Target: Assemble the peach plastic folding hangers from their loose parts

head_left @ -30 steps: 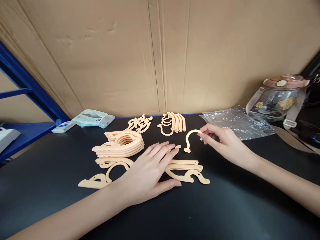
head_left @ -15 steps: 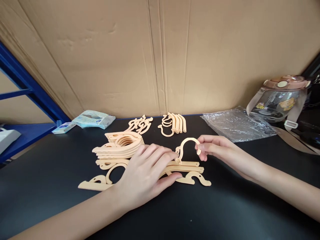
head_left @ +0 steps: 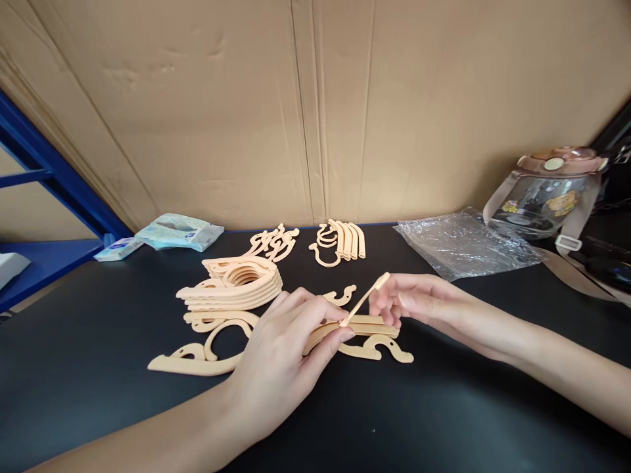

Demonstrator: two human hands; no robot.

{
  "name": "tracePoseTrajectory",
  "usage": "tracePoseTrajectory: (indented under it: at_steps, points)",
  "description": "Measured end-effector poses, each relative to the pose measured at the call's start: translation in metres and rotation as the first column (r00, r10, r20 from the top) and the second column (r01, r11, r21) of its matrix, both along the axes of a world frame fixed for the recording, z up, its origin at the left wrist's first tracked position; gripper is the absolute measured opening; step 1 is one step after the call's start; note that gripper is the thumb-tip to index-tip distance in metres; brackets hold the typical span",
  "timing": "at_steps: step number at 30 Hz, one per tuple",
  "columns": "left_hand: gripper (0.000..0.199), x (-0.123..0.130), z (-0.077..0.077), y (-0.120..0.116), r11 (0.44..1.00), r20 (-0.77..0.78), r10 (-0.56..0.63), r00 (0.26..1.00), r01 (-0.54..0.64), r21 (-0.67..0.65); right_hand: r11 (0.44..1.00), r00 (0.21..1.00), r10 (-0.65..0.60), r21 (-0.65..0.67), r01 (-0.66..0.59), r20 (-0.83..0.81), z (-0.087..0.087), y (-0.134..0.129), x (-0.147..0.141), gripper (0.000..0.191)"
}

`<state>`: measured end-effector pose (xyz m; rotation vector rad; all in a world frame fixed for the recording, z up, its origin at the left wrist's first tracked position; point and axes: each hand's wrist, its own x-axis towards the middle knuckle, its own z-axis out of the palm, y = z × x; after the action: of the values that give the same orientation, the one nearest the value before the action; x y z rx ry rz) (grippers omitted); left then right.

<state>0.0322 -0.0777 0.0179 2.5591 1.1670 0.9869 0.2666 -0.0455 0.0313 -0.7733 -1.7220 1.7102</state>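
Observation:
A beige plastic hanger hook point(head_left: 365, 299) is seen nearly edge-on, slanting up to the right. My left hand point(head_left: 288, 358) pinches its lower end between thumb and fingers, over the hanger parts on the table. Close to the hook's upper end is my right hand point(head_left: 419, 303), its fingers loosely bent and the thumb apart from them. Under and beside my left hand lie long curved hanger arms point(head_left: 372, 326) and a wavy hanger piece point(head_left: 389, 347). To the left are a stack of hanger pieces point(head_left: 229, 295) and a separate hanger piece point(head_left: 197, 364), partly covered by my left hand.
Further back lie a small pile of hanger parts point(head_left: 276, 242) and a group of hooks and arms point(head_left: 348, 240). A tissue pack point(head_left: 180, 231) is at left. A clear plastic bag point(head_left: 468, 243) and a strapped water bottle point(head_left: 547, 194) stand right. Cardboard point(head_left: 221, 118) rises behind the black table point(head_left: 444, 414).
The hook has turned from its open curve to edge-on. My left hand has taken its lower end in a pinch, and my right fingers have loosened from the other end.

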Motion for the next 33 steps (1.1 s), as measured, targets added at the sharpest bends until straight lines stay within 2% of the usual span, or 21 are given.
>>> tracePoseTrajectory:
  at_steps: [2,5,8,11,18,20,23,27,29,33]
  points:
    - [0.007,0.003,0.001,-0.005,0.982,0.117,0.039,0.992,-0.016,-0.186,0.996,0.994,0.073,0.053,-0.077,0.082,0.002,-0.003,-0.001,0.028]
    - [0.011,0.005,0.002,-0.007,0.955,0.232,0.035,0.972,0.037,-0.296,0.98,0.973,0.13,0.124,-0.155,0.189,0.004,-0.011,-0.002,0.029]
    - [0.009,0.005,0.003,-0.005,0.948,0.295,0.039,0.955,0.058,-0.312,0.967,0.971,0.088,0.214,-0.137,0.221,0.004,-0.016,-0.002,0.029]
    - [0.01,0.003,0.005,-0.002,0.946,0.295,0.056,0.954,0.044,-0.323,0.967,0.98,0.06,0.234,-0.104,0.188,0.003,-0.017,-0.002,0.03]
    - [0.02,0.0,0.009,0.004,0.952,0.152,0.103,0.983,-0.053,-0.303,0.991,0.996,-0.006,0.135,-0.007,0.091,0.002,-0.014,-0.004,0.036]
    - [0.021,-0.001,0.01,0.006,0.964,0.063,0.085,0.994,-0.066,-0.257,0.992,0.994,-0.073,0.108,0.064,0.079,0.002,-0.012,-0.003,0.036]
    - [0.024,-0.003,0.011,0.01,0.995,-0.174,0.06,0.983,-0.073,-0.067,0.973,0.976,-0.21,0.104,0.204,0.051,-0.003,-0.007,-0.001,0.032]
    - [0.024,-0.004,0.011,0.013,0.969,-0.532,0.146,0.834,-0.012,0.246,0.92,0.929,-0.371,0.137,0.367,0.001,-0.01,0.004,0.003,0.027]
    - [0.023,-0.004,0.012,0.013,0.947,-0.61,0.183,0.771,0.028,0.319,0.9,0.908,-0.418,0.133,0.416,-0.016,-0.013,0.008,0.004,0.026]
    - [0.022,-0.003,0.014,0.008,0.927,-0.672,0.205,0.712,0.08,0.367,0.87,0.874,-0.482,0.085,0.485,-0.053,-0.012,0.01,0.004,0.024]
